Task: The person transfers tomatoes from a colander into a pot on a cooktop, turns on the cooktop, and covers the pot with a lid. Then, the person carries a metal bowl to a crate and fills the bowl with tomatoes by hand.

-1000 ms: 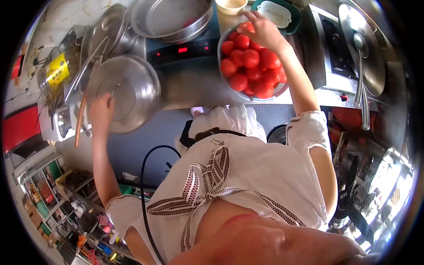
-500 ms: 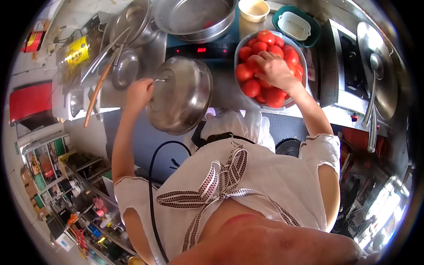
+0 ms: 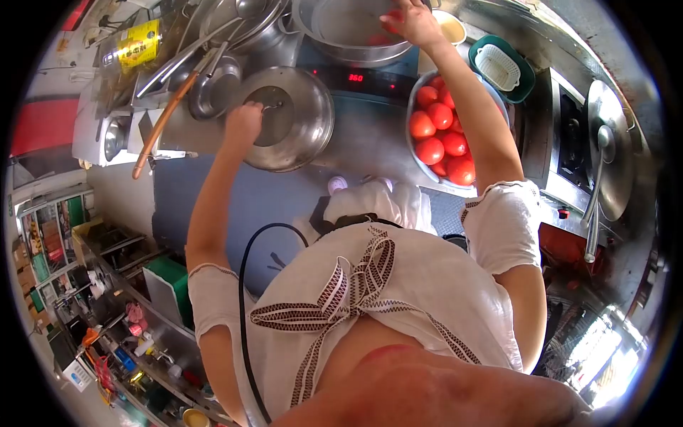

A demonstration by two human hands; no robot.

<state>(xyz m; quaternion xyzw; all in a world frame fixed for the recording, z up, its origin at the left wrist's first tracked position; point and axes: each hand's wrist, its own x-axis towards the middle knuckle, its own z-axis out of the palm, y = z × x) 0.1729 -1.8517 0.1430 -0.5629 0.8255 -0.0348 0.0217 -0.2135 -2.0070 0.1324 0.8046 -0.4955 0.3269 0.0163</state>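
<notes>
Gripping lid (image 3: 302, 117), left hand (image 3: 244, 124); tomato (image 3: 390, 21) seemingly held by right hand (image 3: 415, 24), over pot (image 3: 353, 53)

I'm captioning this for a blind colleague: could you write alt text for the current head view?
A person's right hand is over the edge of a wide metal pot, a red tomato against it, while the left hand holds a metal lid by its handle. The right forearm partly hides a basin of tomatoes.
</notes>
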